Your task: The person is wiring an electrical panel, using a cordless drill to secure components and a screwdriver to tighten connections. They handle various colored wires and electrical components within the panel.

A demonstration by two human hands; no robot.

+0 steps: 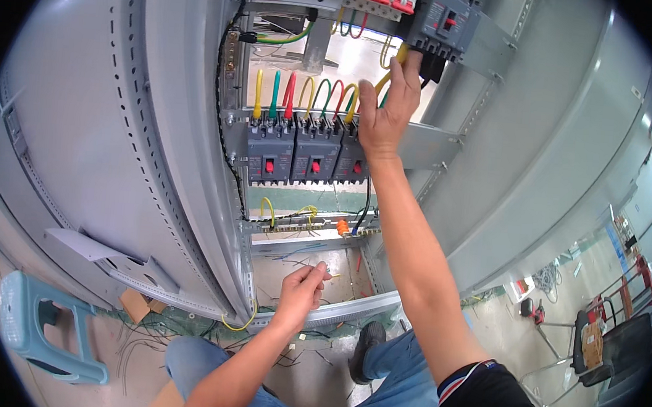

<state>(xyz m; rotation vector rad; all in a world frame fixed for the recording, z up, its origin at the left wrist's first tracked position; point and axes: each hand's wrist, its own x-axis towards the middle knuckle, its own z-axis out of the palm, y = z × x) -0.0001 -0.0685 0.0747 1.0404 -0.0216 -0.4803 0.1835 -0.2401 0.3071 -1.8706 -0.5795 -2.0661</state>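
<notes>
Looking down from head height, a person in blue jeans crouches before an open grey electrical cabinet (195,117). Nearest, on the floor at lower left, stands a pale blue plastic stool (40,326), with cut wire scraps (139,342) strewn around it.

Next comes the left hand (302,290), held low in front of the cabinet's bottom opening. Its fingers are curled nearly closed, thumb and fingertips pinched together on what seems to be a thin strand of wire, too small to be sure of.

Farther in and higher, the right hand (389,105) stretches up at arm's length. Its fingers are bent around a yellow wire (386,78) just above the rightmost breaker, likely steadying it where it runs up toward the large black breaker (445,21) at the top.

Inside the cabinet, a row of three grey breakers (303,156) with red switches sits on a crossbar. Loops of yellow, green and red wire (304,95) arch out of their tops. Below them an orange connector (343,225) rests on a lower rail.
</notes>
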